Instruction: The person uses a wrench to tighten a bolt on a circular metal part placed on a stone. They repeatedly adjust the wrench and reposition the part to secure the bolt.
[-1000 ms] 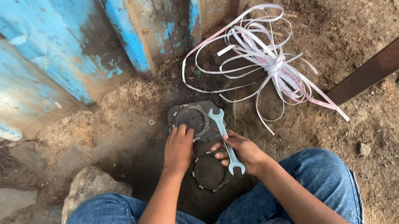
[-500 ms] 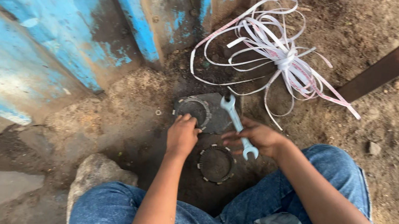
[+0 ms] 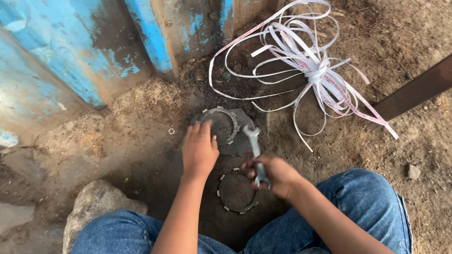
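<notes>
Crouched on dirt ground (image 3: 420, 172): left hand (image 3: 199, 150) open, flat beside round toothed metal part (image 3: 220, 125); right hand (image 3: 275, 175) gripping wrench (image 3: 255, 149).

Bare forearms, no sleeves — blue denim jeans (image 3: 377, 225) on both legs.

Your left hand (image 3: 199, 151) presses its fingers (image 3: 197, 130) on the round toothed plate (image 3: 219, 125); your right hand (image 3: 275, 175) grips the wrench (image 3: 255, 149), a toothed ring (image 3: 237, 192) just below.
</notes>
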`<action>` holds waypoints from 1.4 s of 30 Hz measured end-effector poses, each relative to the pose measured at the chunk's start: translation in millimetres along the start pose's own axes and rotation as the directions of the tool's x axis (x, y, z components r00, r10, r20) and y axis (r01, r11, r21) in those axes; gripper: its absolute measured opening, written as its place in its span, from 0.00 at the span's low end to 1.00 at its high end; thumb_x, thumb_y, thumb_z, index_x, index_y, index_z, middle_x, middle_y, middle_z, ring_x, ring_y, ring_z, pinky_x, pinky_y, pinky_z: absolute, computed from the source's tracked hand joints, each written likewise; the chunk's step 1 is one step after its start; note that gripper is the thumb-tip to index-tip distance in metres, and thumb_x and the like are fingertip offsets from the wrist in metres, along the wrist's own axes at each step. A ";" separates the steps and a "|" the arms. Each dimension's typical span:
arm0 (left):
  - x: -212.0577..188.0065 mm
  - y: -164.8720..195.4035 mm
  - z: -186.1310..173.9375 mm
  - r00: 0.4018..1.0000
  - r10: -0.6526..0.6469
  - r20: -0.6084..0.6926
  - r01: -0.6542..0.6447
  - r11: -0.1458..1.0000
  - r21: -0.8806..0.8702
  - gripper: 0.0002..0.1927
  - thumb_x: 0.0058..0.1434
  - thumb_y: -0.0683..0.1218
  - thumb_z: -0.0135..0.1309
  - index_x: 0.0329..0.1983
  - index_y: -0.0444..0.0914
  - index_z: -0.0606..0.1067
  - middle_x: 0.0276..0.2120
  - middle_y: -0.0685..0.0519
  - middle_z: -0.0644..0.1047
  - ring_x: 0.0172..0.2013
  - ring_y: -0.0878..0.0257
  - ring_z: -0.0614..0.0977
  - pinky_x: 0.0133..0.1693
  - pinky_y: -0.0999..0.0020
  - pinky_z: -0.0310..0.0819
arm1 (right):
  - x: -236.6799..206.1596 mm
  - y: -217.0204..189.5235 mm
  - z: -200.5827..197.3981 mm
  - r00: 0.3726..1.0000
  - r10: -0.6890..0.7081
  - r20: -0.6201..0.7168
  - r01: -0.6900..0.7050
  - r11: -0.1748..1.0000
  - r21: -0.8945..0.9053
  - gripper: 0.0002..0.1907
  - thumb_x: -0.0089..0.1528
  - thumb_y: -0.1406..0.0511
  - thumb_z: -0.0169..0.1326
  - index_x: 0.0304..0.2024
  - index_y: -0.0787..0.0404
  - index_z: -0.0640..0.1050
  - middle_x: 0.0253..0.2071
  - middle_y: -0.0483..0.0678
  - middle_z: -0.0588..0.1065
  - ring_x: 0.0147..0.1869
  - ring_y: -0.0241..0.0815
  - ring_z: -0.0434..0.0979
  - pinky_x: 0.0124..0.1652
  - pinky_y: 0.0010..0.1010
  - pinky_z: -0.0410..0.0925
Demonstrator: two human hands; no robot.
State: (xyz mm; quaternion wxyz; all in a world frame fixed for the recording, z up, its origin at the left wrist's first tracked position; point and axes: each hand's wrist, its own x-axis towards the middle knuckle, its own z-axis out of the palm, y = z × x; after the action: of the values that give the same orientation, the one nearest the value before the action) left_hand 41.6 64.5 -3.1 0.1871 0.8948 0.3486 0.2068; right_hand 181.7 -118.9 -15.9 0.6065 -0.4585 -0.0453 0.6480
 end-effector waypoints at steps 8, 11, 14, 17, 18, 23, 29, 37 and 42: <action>6.4 -13.1 -5.5 0.996 -0.039 0.084 0.027 0.990 0.142 0.49 0.53 0.60 0.66 0.73 0.38 0.58 0.69 0.47 0.62 0.66 0.46 0.63 0.62 0.46 0.54 | -27.6 -40.4 1.3 0.999 -0.026 -0.023 0.024 0.997 -0.066 0.28 0.69 0.68 0.42 0.71 0.53 0.57 0.60 0.54 0.77 0.47 0.41 0.82 0.32 0.30 0.76; 1.9 -12.6 -4.5 0.997 -0.028 0.075 0.008 0.968 0.252 0.45 0.56 0.64 0.64 0.68 0.38 0.62 0.69 0.50 0.65 0.67 0.49 0.64 0.64 0.49 0.56 | -32.2 -41.1 8.6 0.997 -0.067 -0.045 0.050 0.954 -0.297 0.30 0.68 0.68 0.42 0.72 0.52 0.55 0.59 0.52 0.77 0.45 0.42 0.83 0.30 0.31 0.75; -2.6 -11.6 -6.5 0.966 -0.179 0.187 0.128 0.958 0.257 0.45 0.57 0.67 0.63 0.68 0.37 0.64 0.66 0.48 0.67 0.67 0.50 0.66 0.65 0.51 0.58 | -32.4 -39.6 10.5 0.971 -0.179 -0.158 0.026 0.735 -0.677 0.22 0.67 0.67 0.45 0.64 0.54 0.62 0.49 0.49 0.82 0.39 0.42 0.85 0.29 0.34 0.74; -1.7 -14.3 -4.5 0.977 -0.177 0.120 0.139 0.953 0.269 0.52 0.50 0.69 0.66 0.69 0.37 0.61 0.65 0.43 0.65 0.64 0.45 0.65 0.64 0.46 0.54 | -31.0 -44.7 9.4 0.902 -0.428 -0.049 0.073 0.263 -0.962 0.13 0.67 0.61 0.51 0.47 0.64 0.76 0.34 0.51 0.85 0.34 0.45 0.86 0.33 0.37 0.74; 0.1 -16.6 -2.3 0.980 -0.167 0.104 0.138 0.960 0.245 0.55 0.48 0.69 0.67 0.71 0.38 0.59 0.66 0.42 0.63 0.65 0.44 0.63 0.63 0.44 0.53 | -30.1 -48.3 9.5 0.864 -0.503 -0.025 0.041 0.121 -0.992 0.14 0.66 0.58 0.53 0.43 0.62 0.78 0.30 0.51 0.84 0.33 0.48 0.84 0.35 0.40 0.73; 13.8 -30.8 11.9 0.909 -0.326 0.259 0.275 0.937 0.214 0.65 0.45 0.75 0.66 0.78 0.45 0.49 0.68 0.39 0.55 0.67 0.39 0.55 0.64 0.39 0.46 | -23.0 -65.0 18.1 0.779 -0.625 0.045 0.052 -0.008 -0.999 0.17 0.65 0.53 0.54 0.40 0.59 0.80 0.26 0.58 0.78 0.29 0.57 0.78 0.34 0.47 0.70; 29.4 -38.8 10.9 0.877 -0.333 0.345 0.249 0.931 0.267 0.69 0.38 0.77 0.67 0.78 0.56 0.44 0.77 0.45 0.39 0.75 0.40 0.40 0.68 0.36 0.37 | -14.6 -53.3 8.4 0.885 -0.458 -0.078 -0.043 0.086 -0.995 0.19 0.69 0.51 0.49 0.39 0.59 0.78 0.24 0.52 0.76 0.28 0.52 0.78 0.34 0.45 0.71; 59.6 -31.9 9.3 0.732 -0.356 0.581 0.286 0.934 0.212 0.67 0.42 0.67 0.72 0.78 0.68 0.41 0.78 0.50 0.26 0.76 0.44 0.27 0.69 0.31 0.27 | 8.1 -63.6 -30.0 0.797 -0.567 0.209 0.119 -0.192 -0.974 0.20 0.63 0.52 0.54 0.50 0.57 0.80 0.32 0.54 0.78 0.36 0.56 0.78 0.34 0.47 0.69; 57.8 -25.9 0.5 0.720 -0.381 0.581 0.413 0.907 0.084 0.65 0.42 0.61 0.74 0.78 0.68 0.44 0.78 0.51 0.25 0.76 0.48 0.24 0.70 0.35 0.21 | 7.8 -80.5 -19.5 0.885 -0.449 -0.128 -0.229 -0.180 -0.957 0.22 0.68 0.47 0.48 0.42 0.54 0.82 0.27 0.52 0.78 0.30 0.48 0.78 0.36 0.46 0.72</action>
State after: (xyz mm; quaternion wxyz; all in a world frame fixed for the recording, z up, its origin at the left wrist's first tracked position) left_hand 66.5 122.7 -2.1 0.3478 0.8135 0.4519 -0.1143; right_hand 255.5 -101.1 18.2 0.0838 -0.8777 -0.4285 0.1974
